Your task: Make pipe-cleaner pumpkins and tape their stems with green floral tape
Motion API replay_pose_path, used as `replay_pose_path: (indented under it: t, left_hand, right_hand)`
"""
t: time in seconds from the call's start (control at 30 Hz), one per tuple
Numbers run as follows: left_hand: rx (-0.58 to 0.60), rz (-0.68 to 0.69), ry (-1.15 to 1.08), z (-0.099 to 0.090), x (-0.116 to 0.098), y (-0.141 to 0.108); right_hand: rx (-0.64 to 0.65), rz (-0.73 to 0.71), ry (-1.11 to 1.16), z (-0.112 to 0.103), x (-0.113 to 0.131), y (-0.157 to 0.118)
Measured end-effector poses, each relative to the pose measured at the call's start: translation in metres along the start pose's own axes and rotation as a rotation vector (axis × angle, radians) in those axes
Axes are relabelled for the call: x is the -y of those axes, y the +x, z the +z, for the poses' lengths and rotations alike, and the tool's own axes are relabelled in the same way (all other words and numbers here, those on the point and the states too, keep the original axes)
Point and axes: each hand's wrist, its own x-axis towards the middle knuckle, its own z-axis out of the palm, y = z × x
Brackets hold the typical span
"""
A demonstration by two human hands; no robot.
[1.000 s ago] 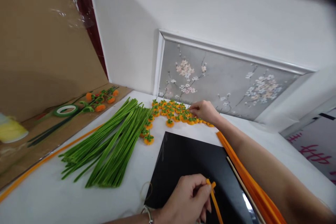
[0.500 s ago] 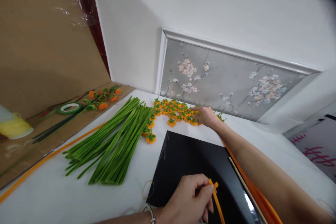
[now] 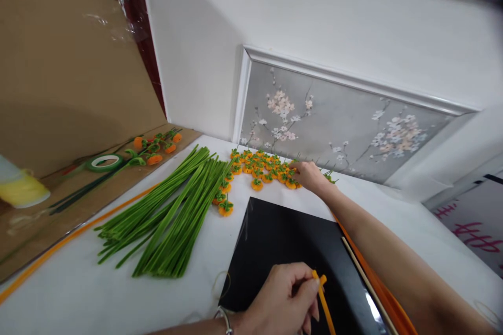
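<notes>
Tabletop (image 3: 304, 200) strip separates flowers (image 3: 258, 174) from black board (image 3: 286, 241) edge.

Your right hand (image 3: 309, 175), far: fingertips partly hidden by orange-and-green fuzzy flower heads (image 3: 257, 170); grip cannot be told. Your right forearm (image 3: 377, 241) hides part of long orange fuzzy strips (image 3: 389, 301). Near edge cuts off glossy black board (image 3: 283, 230) and thin orange fuzzy stem (image 3: 326, 306) in your left hand (image 3: 281, 296). Left, yellow-bottomed container (image 3: 21, 191): blurred, cut off.
</notes>
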Motion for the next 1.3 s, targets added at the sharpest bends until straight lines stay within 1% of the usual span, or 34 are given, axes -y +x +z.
replay_pose_path:
  t: [0.1,0.17,0.33,0.43,0.53,0.63,0.7,0.8,0.87,0.97,1.1,1.17,1.3]
  left_hand:
    - [0.001,-0.004,0.010,0.000,0.000,0.000]
    - [0.002,-0.006,0.006,0.000,0.001,0.000]
    - [0.004,0.000,0.006,0.000,0.006,0.001]
    - [0.004,0.013,0.008,0.000,0.006,0.001]
    - [0.002,0.016,0.005,0.000,0.004,0.000]
    - [-0.005,0.009,0.013,0.001,0.001,0.000]
    - [-0.007,0.001,0.017,0.001,0.000,0.000]
    - [-0.007,-0.002,0.011,0.001,0.000,0.000]
    - [-0.001,-0.002,0.006,0.000,0.001,0.000]
    - [0.004,-0.001,0.018,0.000,0.004,0.001]
    - [0.002,0.000,0.029,0.000,0.006,0.001]
    - [-0.006,0.005,0.020,0.000,0.005,0.001]
    - [-0.007,0.002,0.024,0.000,0.002,0.001]
  right_hand:
    - [-0.020,0.049,-0.018,0.002,0.002,0.002]
    - [-0.010,0.055,-0.017,0.000,0.003,0.003]
    - [0.078,0.001,0.012,-0.018,0.001,-0.004]
    - [0.122,-0.032,0.003,-0.031,-0.010,-0.010]
    - [0.126,0.002,-0.046,-0.036,-0.026,-0.013]
    - [0.112,0.076,-0.108,-0.032,-0.039,-0.016]
    - [0.095,0.116,-0.139,-0.025,-0.042,-0.017]
    - [0.073,0.149,-0.168,-0.013,-0.038,-0.018]
    - [0.062,0.154,-0.179,-0.010,-0.033,-0.021]
    - [0.026,0.147,-0.191,-0.014,-0.026,-0.026]
    - [-0.017,0.090,-0.177,-0.023,-0.011,-0.026]
    - [0.017,0.075,-0.151,-0.020,-0.002,-0.020]
    - [0.098,0.112,-0.085,-0.002,0.009,-0.006]
